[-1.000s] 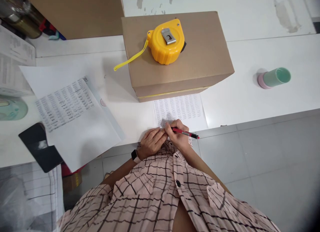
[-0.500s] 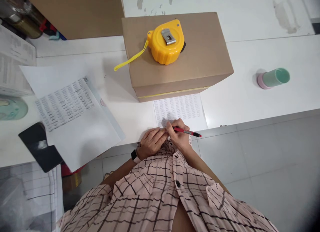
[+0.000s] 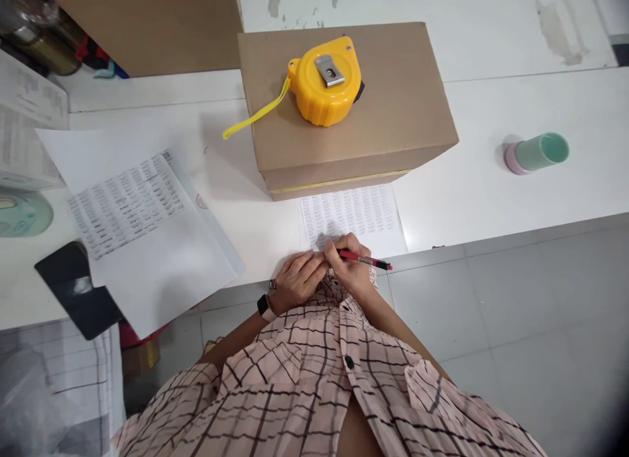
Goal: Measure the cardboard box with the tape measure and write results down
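Observation:
My right hand (image 3: 350, 267) grips a red pen (image 3: 366, 261), its tip down on a printed sheet (image 3: 358, 214) at the near edge of the white table (image 3: 491, 195). My left hand (image 3: 297, 280), with a watch on the wrist, rests beside it, fingers curled flat on the sheet's left edge. The sheet runs under a brown cardboard box (image 3: 393, 109). A yellow tape measure (image 3: 325, 83) lies on top of the box, its strap hanging off to the left.
More printed papers (image 3: 137, 227) and a black phone (image 3: 76, 290) lie at the left. A green and pink cup (image 3: 538, 152) lies on its side at the right. A large cardboard box (image 3: 147, 24) stands at the back left. Grey floor tiles (image 3: 515, 326) are at the right.
The right hand with the pen has shifted very slightly over the sheet. Everything else is still.

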The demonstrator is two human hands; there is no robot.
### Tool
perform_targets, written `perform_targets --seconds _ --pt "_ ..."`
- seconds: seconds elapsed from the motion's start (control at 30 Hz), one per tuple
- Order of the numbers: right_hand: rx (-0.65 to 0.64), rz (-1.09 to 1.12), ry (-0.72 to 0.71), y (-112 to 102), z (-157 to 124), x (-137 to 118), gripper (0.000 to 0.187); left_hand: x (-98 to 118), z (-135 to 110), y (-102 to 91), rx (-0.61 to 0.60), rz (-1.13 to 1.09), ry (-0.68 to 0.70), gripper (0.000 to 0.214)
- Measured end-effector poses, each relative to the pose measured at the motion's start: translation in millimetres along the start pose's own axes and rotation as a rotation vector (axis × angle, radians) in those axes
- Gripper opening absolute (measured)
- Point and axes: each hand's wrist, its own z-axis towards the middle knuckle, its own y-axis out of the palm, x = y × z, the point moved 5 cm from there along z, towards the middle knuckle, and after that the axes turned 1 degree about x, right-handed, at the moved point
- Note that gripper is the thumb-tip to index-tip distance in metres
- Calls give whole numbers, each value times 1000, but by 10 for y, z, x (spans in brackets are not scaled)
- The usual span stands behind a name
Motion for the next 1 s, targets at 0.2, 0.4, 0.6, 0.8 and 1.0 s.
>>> perform_targets --seconds 0.2,0.4,0.6,0.8,1.0 --pt "21 10 21 -17 -3 21 34 -8 -18 13 4 -30 -25 31" --pt "28 -21 -12 -8 1 15 36 1 3 2 23 -6 -7 27" --pt "1 -18 -21 -13 6 -20 37 6 17 -1 18 20 2 26" --pt "11 -7 -21 -12 -3 -6 36 4 -7 17 14 27 0 27" --pt "29 -31 -44 -18 0 -14 35 -1 -9 18 14 2 -14 28"
